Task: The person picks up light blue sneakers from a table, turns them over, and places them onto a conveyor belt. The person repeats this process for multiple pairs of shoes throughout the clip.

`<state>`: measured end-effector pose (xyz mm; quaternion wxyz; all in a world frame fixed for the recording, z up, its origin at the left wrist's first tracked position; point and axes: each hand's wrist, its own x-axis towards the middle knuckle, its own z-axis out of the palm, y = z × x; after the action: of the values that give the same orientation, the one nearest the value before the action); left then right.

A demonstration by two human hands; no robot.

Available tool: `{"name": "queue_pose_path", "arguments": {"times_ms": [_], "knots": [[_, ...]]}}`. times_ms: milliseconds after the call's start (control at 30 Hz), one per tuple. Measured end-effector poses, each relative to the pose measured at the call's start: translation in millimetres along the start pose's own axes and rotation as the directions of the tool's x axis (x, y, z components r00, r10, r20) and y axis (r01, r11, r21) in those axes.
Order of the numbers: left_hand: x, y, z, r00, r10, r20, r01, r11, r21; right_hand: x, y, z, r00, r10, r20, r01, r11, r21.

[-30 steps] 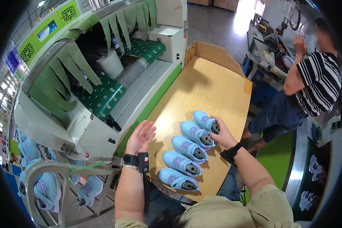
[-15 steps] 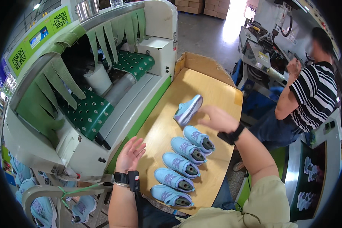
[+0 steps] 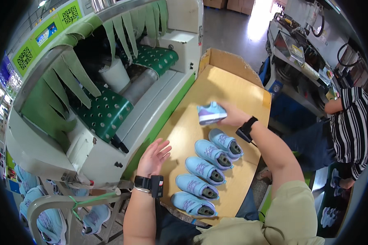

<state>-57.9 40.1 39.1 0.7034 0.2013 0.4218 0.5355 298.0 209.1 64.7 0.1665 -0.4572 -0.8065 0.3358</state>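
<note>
My right hand [image 3: 234,115] is closed on one end of a light blue shoe [image 3: 211,113] with a pale sole, over the far half of the wooden table [image 3: 184,112]. Several matching sneakers [image 3: 200,166] stand in a slanting row nearer to me, with dark inserts in their openings. At the table's left edge, my left hand [image 3: 153,157] is raised with palm up and fingers apart, holding nothing. Both wrists carry black straps with small boxes.
On the left stands a machine with a green perforated belt [image 3: 106,116] and hanging green strips [image 3: 71,77]. A rack [image 3: 45,204] with more blue shoes is at lower left. Cardboard [image 3: 229,65] edges the table's far end. A person in a striped shirt [image 3: 353,122] is at right.
My right hand has taken hold of the lone shoe, which has turned. The view has shifted slightly. The person at right has bent and reaches down toward shoes. My left hand stays open.
</note>
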Motion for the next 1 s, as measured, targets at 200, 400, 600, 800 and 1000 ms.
{"name": "queue_pose_path", "arguments": {"times_ms": [200,400,600,800,1000], "knots": [[-23,-22,51,0.824,-0.192,0.533,0.374,0.892,-0.256,-61,-156,0,0.895,-0.427,-0.128,0.37,0.872,-0.321],[-60,-7,71,0.867,-0.229,0.443,0.374,0.887,-0.272,-101,-140,17,0.96,-0.232,-0.154,0.156,0.907,-0.39],[-44,8,36,0.971,0.155,0.183,-0.089,0.942,-0.323,-152,-101,74,0.98,-0.071,-0.186,0.042,0.987,-0.156],[-38,-14,39,0.994,0.055,0.098,-0.01,0.914,-0.406,-152,-162,108,0.984,-0.144,-0.105,0.153,0.984,0.087],[-46,-28,55,0.954,-0.014,0.298,0.109,0.946,-0.306,-136,-171,128,0.987,-0.029,-0.159,0.091,0.912,0.399]]}}
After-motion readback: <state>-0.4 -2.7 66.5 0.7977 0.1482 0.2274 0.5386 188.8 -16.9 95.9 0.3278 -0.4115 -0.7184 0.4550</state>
